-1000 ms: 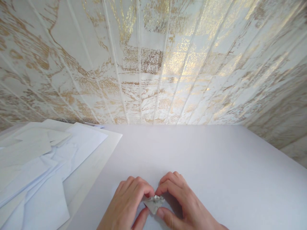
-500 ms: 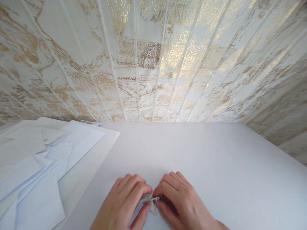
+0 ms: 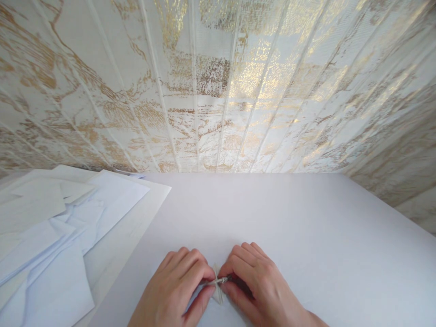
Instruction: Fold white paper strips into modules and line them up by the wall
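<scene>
My left hand (image 3: 177, 290) and my right hand (image 3: 259, 286) meet low in the middle of the view, over a large white sheet (image 3: 289, 227) on the table. Both pinch a small folded paper piece (image 3: 217, 287), whitish grey, between thumb and fingertips. The piece is turned edge-on and stands up between the two hands, with a pointed flap hanging down. Most of it is hidden by my fingers.
A loose pile of white paper sheets (image 3: 51, 236) lies at the left on a cream board (image 3: 129, 231). A wall with white and gold patterned covering (image 3: 218, 91) rises right behind the table. The table's right edge runs off at the far right.
The folded piece has been turned from lying flat, face up, to standing edge-on between my fingers. Both hands stayed in place and closed in a little.
</scene>
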The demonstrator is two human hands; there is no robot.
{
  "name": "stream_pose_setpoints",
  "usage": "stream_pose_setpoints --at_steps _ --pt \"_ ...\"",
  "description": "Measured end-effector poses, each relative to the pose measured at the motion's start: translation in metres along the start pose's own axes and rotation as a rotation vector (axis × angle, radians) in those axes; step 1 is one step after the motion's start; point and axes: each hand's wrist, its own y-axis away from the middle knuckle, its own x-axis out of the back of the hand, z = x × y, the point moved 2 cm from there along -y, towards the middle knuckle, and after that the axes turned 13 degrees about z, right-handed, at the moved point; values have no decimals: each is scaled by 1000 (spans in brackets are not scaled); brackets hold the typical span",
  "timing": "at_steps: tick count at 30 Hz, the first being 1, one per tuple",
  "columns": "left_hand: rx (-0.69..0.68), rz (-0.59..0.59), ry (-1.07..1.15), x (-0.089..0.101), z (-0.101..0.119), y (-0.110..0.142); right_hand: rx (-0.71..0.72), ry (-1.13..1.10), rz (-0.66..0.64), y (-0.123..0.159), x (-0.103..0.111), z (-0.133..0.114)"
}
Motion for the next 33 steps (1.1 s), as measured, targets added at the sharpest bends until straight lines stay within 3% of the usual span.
stream_pose_setpoints --at_steps 4,16,28,33 --pt "55 -14 0 3 2 -2 -21 -34 15 -1 1 -1" --pt "456 -14 134 12 0 -1 -319 -62 51 1 8 10" --pt "593 36 284 17 -8 -2 -402 -168 80 -1 13 12" --pt "550 55 344 16 0 -4 -318 -213 29 -4 13 4"
